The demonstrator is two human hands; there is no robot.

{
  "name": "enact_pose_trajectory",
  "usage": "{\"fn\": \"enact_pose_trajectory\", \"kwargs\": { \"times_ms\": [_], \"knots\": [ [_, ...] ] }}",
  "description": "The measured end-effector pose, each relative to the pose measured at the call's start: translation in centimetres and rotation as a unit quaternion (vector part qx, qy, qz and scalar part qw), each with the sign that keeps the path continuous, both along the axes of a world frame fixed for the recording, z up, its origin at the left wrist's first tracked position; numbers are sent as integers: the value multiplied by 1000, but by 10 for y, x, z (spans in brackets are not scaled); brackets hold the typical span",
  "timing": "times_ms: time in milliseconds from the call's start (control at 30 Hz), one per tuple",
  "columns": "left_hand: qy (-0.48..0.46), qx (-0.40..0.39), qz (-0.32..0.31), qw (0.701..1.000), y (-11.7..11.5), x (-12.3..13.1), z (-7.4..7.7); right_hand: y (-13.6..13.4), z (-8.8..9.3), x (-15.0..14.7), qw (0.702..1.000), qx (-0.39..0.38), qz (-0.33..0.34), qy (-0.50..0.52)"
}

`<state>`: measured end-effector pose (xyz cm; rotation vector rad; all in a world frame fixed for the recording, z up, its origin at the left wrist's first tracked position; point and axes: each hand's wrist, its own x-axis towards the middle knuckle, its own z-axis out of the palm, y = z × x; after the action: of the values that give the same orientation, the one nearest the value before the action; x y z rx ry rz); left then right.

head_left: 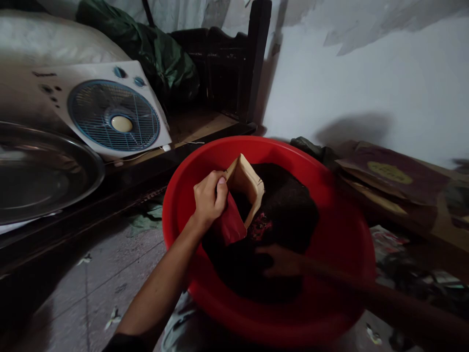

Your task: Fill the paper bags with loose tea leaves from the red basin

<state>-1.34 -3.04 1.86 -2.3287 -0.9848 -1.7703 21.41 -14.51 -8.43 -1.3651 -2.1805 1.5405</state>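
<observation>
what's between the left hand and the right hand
The head view shows the open paper bag, gripped by the left hand, then dark material in the red tub, up to the blurred right hand.

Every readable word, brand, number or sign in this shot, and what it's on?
None fully legible.
Brand mark on the white fan: too blurred to read.
Yellow oval label on the purple package: lettering too blurred to read.

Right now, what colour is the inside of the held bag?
Tan; the bag's inside shows in the head view.
</observation>
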Motion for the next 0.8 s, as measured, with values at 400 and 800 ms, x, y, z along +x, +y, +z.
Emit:
{"fn": "enact_pose_trajectory", "kwargs": {
  "times_ms": [400, 800],
  "knots": [
    [41, -17, -73, 996, -3, 1, -1, 62, 148, -31, 763, 347, -438, 325],
    [-2, 0, 12, 1000, -4, 0, 4, 80, 79, 8, 819, 424, -384, 44]
  ]
}}
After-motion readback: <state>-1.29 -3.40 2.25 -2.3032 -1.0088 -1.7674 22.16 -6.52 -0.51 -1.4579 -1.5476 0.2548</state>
